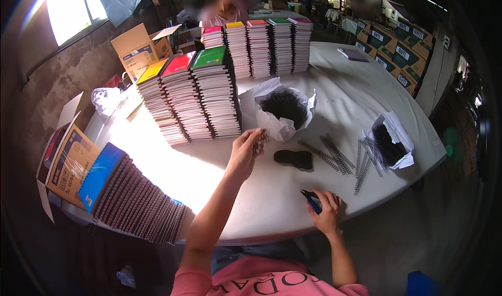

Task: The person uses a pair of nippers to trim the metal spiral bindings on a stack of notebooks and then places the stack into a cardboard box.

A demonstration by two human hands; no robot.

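My left hand (246, 148) is raised over the white table (282, 202), fingers closed on a short black wire spiral binding (261, 140). Just beyond it stands an open white bag (282, 119) filled with black bindings. My right hand (327, 208) rests near the table's front edge, gripping blue-handled pliers (311, 202). Between the hands lies a small black pad-like object (294, 158). Several loose black spirals (334, 155) lie to the right of it.
Stacks of spiral notebooks (201, 95) fill the table's left and back. A leaning row of bound notebooks (133, 199) lies at front left. A second white bag (389, 139) sits at right. Cardboard boxes (138, 48) stand behind; a person sits across the table.
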